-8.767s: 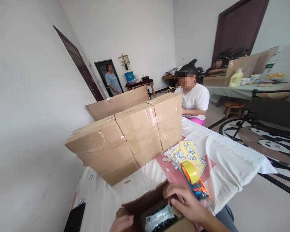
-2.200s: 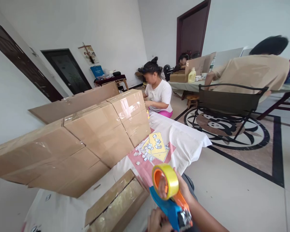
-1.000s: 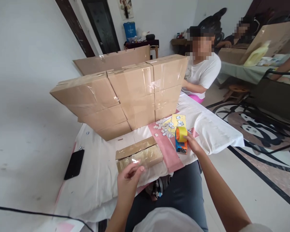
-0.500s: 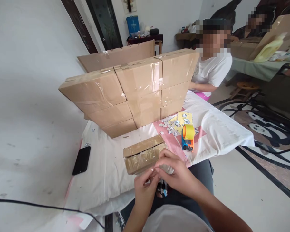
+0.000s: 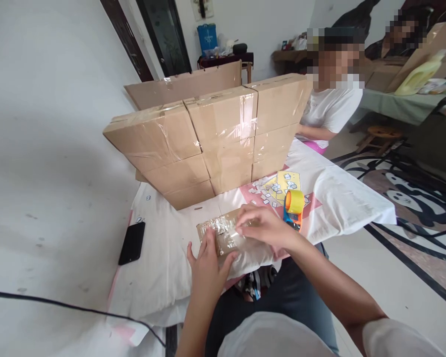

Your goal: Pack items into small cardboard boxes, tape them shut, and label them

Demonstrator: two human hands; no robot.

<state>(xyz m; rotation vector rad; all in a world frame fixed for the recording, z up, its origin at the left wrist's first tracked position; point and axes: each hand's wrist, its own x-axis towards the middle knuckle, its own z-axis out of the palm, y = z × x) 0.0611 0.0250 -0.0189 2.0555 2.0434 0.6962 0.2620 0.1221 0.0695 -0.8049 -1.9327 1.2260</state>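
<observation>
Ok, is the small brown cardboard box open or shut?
The box is shut: top flaps folded down, shiny clear tape across them.

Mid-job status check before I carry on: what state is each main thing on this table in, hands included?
Small box, shiny clear tape across its top
Left hand, fingers spread, at the small box
Right hand, fingers bunched over the small box; grip on tape unclear
Tape dispenser, set down, unheld, carrying a yellow roll
Cardboard boxes, stacked and taped
Phone, lying flat, screen dark
White cloth, creased, edge hanging down
</observation>
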